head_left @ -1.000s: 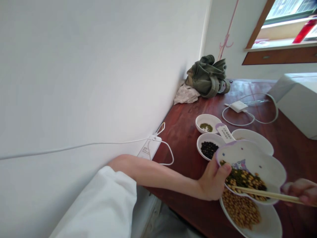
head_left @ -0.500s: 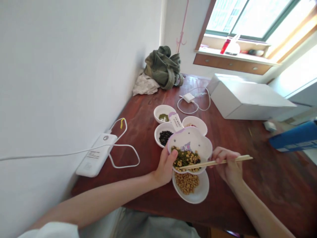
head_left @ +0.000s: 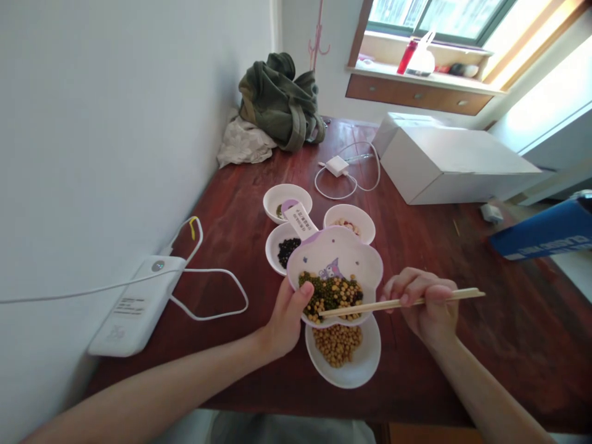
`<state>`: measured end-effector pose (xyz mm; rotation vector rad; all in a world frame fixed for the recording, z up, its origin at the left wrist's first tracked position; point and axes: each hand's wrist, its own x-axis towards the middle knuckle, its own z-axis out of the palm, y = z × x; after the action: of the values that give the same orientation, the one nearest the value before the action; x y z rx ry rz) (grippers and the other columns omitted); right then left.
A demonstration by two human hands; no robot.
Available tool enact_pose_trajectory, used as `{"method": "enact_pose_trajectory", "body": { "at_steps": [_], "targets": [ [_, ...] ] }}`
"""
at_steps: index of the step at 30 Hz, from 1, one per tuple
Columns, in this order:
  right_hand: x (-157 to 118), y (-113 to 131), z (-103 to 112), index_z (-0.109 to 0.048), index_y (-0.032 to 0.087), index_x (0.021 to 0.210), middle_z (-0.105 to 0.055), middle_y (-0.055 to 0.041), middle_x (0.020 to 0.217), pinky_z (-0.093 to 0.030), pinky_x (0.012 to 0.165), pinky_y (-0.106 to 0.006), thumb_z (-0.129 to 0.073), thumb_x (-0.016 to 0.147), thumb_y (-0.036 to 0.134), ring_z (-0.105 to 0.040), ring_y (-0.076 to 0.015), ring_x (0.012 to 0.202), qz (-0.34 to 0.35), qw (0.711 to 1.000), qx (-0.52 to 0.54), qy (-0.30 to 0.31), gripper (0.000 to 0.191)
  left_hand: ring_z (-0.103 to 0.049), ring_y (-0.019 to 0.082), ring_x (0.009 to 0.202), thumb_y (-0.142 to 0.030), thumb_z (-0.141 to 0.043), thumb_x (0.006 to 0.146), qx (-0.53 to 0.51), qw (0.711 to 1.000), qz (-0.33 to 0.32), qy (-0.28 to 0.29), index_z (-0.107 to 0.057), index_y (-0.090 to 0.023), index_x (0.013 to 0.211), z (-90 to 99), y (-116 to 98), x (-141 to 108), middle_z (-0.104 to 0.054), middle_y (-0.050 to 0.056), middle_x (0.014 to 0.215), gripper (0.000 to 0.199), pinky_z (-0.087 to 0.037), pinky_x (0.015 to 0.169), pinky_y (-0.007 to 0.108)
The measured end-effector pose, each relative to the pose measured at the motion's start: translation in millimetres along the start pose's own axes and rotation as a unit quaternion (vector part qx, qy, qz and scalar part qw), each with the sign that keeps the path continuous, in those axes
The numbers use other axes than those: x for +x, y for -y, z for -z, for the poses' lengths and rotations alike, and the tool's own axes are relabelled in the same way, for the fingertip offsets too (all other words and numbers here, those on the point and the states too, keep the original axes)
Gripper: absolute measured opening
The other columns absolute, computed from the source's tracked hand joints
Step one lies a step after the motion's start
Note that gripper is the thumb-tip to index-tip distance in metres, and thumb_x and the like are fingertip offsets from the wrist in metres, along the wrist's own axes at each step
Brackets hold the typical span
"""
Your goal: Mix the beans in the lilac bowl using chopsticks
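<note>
My left hand (head_left: 287, 314) grips the near left rim of a scalloped white and purple bowl (head_left: 356, 253), tilted toward me, with a labelled handle (head_left: 300, 221). Mixed green and yellow beans (head_left: 330, 293) lie along its near side. My right hand (head_left: 425, 305) is closed round a pair of wooden chopsticks (head_left: 398, 302), their tips at the beans. Partly under the bowl, a white bowl (head_left: 365, 364) holds soybeans (head_left: 337, 345). Behind it are three small white bowls: one with black beans (head_left: 287, 251), one with green beans (head_left: 279, 211), one with pale and reddish bits (head_left: 346, 227).
On the left lies a white power bank (head_left: 136, 305) with a cable, beside the wall. A green bag (head_left: 280, 98), a white charger (head_left: 337, 166) and a white box (head_left: 453, 160) are at the back of the wooden table (head_left: 208, 376). A blue box (head_left: 546, 228) is at right.
The view has shifted, so most things appear a little further left. Both hands still hold the scalloped bowl and the chopsticks, whose tips stay at the beans.
</note>
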<state>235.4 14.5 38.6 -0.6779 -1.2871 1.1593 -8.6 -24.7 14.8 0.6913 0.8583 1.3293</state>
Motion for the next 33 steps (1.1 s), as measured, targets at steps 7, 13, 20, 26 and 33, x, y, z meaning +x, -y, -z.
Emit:
{"method": "enact_pose_trajectory", "body": {
  "at_steps": [7, 13, 20, 26, 33],
  "targets": [
    [-0.2, 3.7, 1.5, -0.085, 0.021, 0.072, -0.071, -0.0073, 0.064, -0.063, 0.051, -0.034, -0.068, 0.101, 0.063, -0.077, -0.0234, 0.061, 0.025, 0.999, -0.036, 0.024, 0.054, -0.072, 0.040, 0.134, -0.065, -0.078, 0.093, -0.005, 1.000, 0.008, -0.001, -0.074, -0.018, 0.139, 6.9, 7.5, -1.3, -0.080, 0.014, 0.138, 0.065, -0.055, 0.119, 0.055],
    [1.1, 2.4, 2.2, -0.084, 0.020, 0.071, -0.069, -0.0062, 0.062, -0.061, 0.049, -0.035, -0.066, 0.103, 0.061, -0.074, -0.0225, 0.055, 0.022, 0.999, -0.007, 0.033, 0.054, -0.068, 0.040, 0.140, -0.064, -0.076, 0.095, 0.007, 1.000, -0.010, 0.019, -0.071, -0.019, 0.144, 4.5, 2.8, -0.5, -0.077, 0.014, 0.144, 0.067, -0.053, 0.121, 0.053],
    [-0.2, -1.5, 2.5, -0.081, 0.020, 0.066, -0.065, -0.0049, 0.059, -0.057, 0.044, -0.031, -0.068, 0.101, 0.063, -0.071, -0.0206, 0.052, 0.008, 1.000, 0.010, 0.015, 0.057, -0.067, 0.040, 0.142, -0.063, -0.077, 0.095, 0.008, 0.999, -0.018, 0.031, -0.070, -0.019, 0.145, 1.0, -1.7, -2.1, -0.076, 0.015, 0.146, 0.067, -0.051, 0.123, 0.053],
    [-1.2, 1.0, 0.8, -0.082, 0.019, 0.068, -0.069, -0.0067, 0.062, -0.060, 0.046, -0.033, -0.068, 0.102, 0.062, -0.074, -0.0225, 0.056, 0.028, 0.999, -0.016, 0.029, 0.057, -0.064, 0.040, 0.143, -0.065, -0.076, 0.095, 0.027, 0.999, -0.023, 0.023, -0.068, -0.019, 0.148, 3.5, 1.0, -2.9, -0.075, 0.015, 0.147, 0.071, -0.048, 0.126, 0.054],
    [-3.7, 2.7, -3.8, -0.084, 0.019, 0.075, -0.073, -0.0070, 0.066, -0.063, 0.050, -0.034, -0.066, 0.105, 0.057, -0.075, -0.0220, 0.059, 0.040, 0.998, -0.039, 0.042, 0.052, -0.070, 0.038, 0.138, -0.065, -0.075, 0.096, 0.007, 0.999, -0.028, 0.019, -0.068, -0.019, 0.147, 0.9, 3.0, -1.5, -0.077, 0.016, 0.144, 0.069, -0.054, 0.121, 0.053]
  ]
}}
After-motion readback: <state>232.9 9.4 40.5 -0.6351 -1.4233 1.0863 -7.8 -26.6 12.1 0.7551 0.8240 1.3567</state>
